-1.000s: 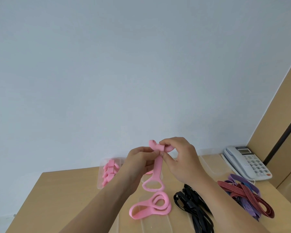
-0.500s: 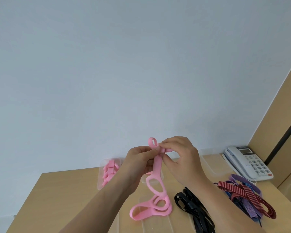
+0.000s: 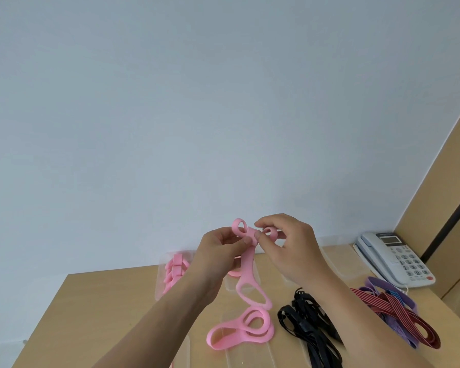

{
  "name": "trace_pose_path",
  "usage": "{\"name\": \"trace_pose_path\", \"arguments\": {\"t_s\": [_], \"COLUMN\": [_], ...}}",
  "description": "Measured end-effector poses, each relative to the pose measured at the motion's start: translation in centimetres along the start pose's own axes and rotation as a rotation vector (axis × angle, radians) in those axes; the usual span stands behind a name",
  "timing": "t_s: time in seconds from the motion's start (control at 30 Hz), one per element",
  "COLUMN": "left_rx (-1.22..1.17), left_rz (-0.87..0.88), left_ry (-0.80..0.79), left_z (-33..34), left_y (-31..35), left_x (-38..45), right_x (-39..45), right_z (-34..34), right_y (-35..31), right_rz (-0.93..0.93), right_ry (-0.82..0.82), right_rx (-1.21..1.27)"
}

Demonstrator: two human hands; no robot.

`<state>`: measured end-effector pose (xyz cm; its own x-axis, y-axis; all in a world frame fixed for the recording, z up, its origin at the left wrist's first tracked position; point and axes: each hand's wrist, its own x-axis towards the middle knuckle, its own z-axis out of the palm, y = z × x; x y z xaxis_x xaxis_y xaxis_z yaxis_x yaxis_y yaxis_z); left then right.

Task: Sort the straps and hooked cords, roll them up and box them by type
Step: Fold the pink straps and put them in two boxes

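Matt pink rubbery strap (image 3: 250,272), matt wood-look table (image 3: 96,309), clear plastic box (image 3: 161,274)

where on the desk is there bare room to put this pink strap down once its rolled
Bare wood shows on the table's left part, between its left edge and the clear box of pink rolls. Crowded: the loose pink strap lies in the middle, then the black straps, then the red and purple straps and the phone on the right.
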<state>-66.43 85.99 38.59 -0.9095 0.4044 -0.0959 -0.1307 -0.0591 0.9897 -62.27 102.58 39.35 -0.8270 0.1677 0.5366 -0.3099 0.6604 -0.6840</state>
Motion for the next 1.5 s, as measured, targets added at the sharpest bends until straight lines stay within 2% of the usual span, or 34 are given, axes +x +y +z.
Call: {"name": "trace_pose_path", "arguments": {"t_s": [0.1,0.23,0.47,0.67,0.93,1.17,1.4,1.5], "left_rx": [0.044,0.089,0.052,0.14,0.088,0.046,0.014,0.013], "left_rz": [0.049,0.083,0.027,-0.035,-0.008,-0.006,-0.045,-0.05], "left_ry": [0.012,0.019,-0.035,-0.045,-0.091,-0.04,0.015,0.011], "left_z": [-0.1,-0.2,-0.2,-0.2,0.1,0.0,-0.5,-0.6], "left_y": [0.2,0.2,0.5,1.1,2.0,1.4,1.3,1.3], "left_x": [0.1,0.1,0.0,-0.2,-0.9,-0.9,-0.9,-1.0], "right_x": [0.2,0.2,0.3,-0.1,-0.6,-0.8,0.0,0.1], "right_z": [-0.1,-0.2,-0.2,-0.2,0.9,1.3,1.2,1.3], "right_y": [-0.2,-0.8,-0.8,-1.2,-0.5,-0.3,-0.4,-0.5], "right_rz": [0.115,0.11,0.111,0.091,-0.018,-0.108,0.189,0.236], "right_ry": [-0.104,-0.191,-0.102,-0.036,0.051,0.021,-0.095,-0.199], "right_rx": [0.038,0.068,0.061,0.131,0.095,0.098,0.201,0.189]}}
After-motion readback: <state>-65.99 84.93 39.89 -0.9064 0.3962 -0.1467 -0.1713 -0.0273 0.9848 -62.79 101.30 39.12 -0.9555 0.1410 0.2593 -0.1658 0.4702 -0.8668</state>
